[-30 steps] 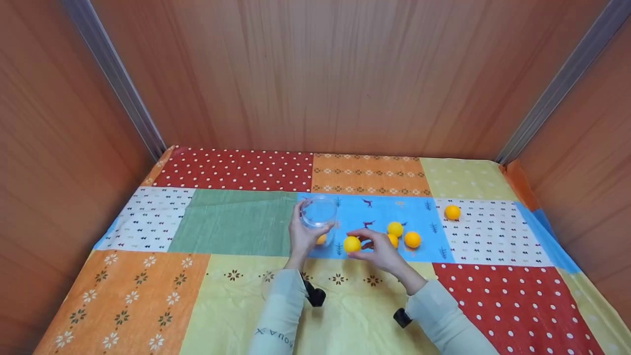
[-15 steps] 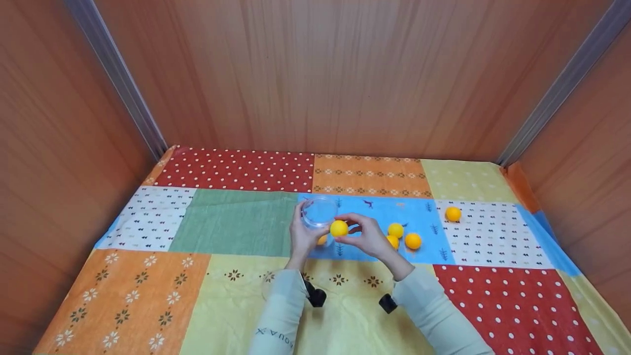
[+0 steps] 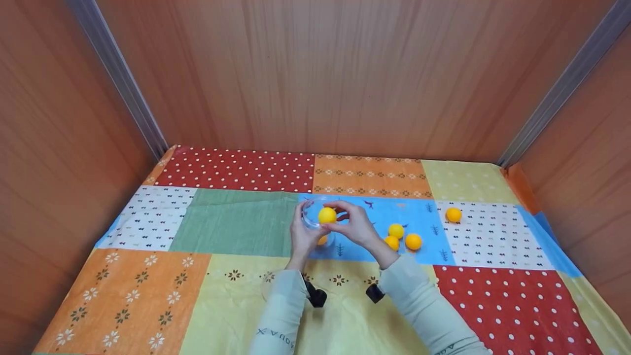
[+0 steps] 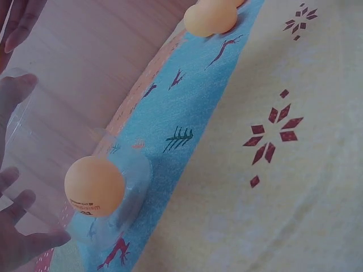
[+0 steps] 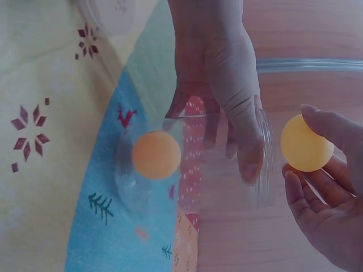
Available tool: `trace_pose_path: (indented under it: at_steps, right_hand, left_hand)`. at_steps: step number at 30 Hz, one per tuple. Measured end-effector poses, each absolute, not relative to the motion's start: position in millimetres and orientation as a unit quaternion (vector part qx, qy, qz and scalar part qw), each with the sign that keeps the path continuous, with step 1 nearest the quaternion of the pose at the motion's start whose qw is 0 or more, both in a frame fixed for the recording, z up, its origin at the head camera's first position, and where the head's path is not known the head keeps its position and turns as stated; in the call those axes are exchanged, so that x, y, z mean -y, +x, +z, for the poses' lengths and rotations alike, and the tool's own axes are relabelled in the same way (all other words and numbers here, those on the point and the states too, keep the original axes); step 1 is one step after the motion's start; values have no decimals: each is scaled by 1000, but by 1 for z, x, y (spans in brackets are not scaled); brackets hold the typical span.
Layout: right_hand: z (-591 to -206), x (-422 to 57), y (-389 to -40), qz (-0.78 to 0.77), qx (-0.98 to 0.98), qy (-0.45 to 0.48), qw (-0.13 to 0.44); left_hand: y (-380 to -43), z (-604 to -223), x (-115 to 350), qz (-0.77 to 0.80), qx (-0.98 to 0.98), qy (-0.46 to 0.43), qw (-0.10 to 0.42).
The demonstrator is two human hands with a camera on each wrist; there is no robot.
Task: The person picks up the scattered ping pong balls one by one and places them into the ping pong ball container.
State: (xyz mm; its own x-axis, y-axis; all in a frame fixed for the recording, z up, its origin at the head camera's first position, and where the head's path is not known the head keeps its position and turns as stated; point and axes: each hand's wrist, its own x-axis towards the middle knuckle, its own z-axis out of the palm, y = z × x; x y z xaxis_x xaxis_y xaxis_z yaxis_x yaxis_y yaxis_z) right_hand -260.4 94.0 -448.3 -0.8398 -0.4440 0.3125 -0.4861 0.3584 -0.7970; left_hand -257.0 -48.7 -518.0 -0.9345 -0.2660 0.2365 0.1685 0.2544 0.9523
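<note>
My left hand [image 3: 302, 235] grips a clear plastic jar [image 5: 212, 170] that stands upright on the blue patch of the cloth, thumb on the near side just below the rim. An orange table tennis ball [image 4: 94, 186] with small print lies at the bottom of the jar. Between thumb and fingertips, my right hand [image 3: 356, 224] pinches a second table tennis ball [image 3: 327, 215], which appears over the jar's mouth in the head view. From the right wrist, this held ball [image 5: 307, 143] shows just beyond the threaded rim, apart from it.
Several loose balls [image 3: 413, 241] lie grouped right of the jar, and a lone ball [image 3: 453, 215] sits farther right on the white patch. A clear round lid-like piece [image 5: 110, 14] lies near the left forearm. Wood-grain panels [image 3: 315, 74] enclose the patchwork cloth [image 3: 236, 217].
My right hand has carried its pinched ball left and upward, from beside the jar to over its mouth. The left hand and the jar have stayed in place.
</note>
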Motion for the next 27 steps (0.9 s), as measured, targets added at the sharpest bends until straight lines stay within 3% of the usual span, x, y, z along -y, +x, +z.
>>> trace_pose_path:
  at_steps: [18, 27]
  right_hand:
    - [-449, -78, -277, 524, 812, 252, 39]
    - [-448, -90, -280, 509, 826, 236, 62]
  left_hand:
    - [-260, -519, 49, -619, 760, 18, 200]
    - [-259, -517, 47, -617, 765, 44, 179]
